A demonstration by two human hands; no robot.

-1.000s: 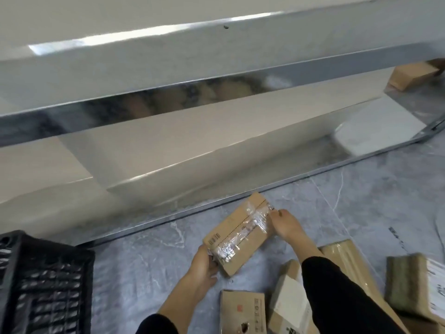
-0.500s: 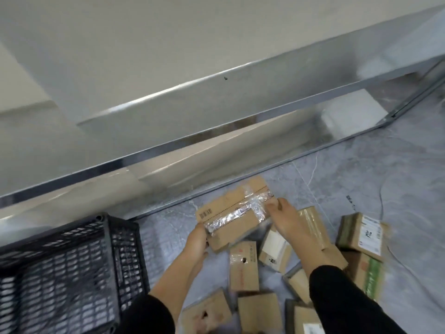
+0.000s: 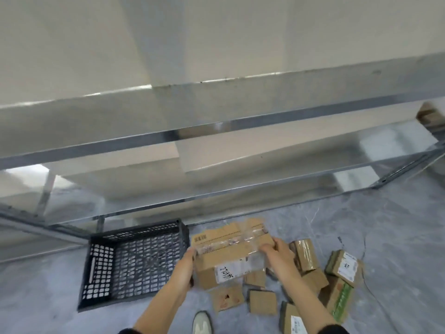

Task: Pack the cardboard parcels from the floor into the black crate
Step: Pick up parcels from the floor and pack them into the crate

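Note:
I hold a taped cardboard parcel [image 3: 231, 251] with a white label in the air, just right of the black crate [image 3: 134, 263]. My left hand [image 3: 185, 266] grips its left end and my right hand [image 3: 277, 251] grips its right end from above. The crate stands on the grey floor with its open top towards me, and I see only its mesh walls and bottom. Several more cardboard parcels [image 3: 262, 301] lie on the floor under and to the right of my hands, some wrapped in clear tape [image 3: 304, 254], some with labels [image 3: 344, 267].
A low metal shelf frame [image 3: 216, 131] with shiny boards runs across the view behind the crate. Another parcel [image 3: 429, 115] lies far right on the shelf. My shoe [image 3: 202, 324] stands on the floor below the held parcel. A thin cable [image 3: 366, 280] trails on the floor at the right.
The parcel has been lifted off the floor and carried left towards the crate. The view has pulled back and up, so the crate and the pile of parcels now show in full.

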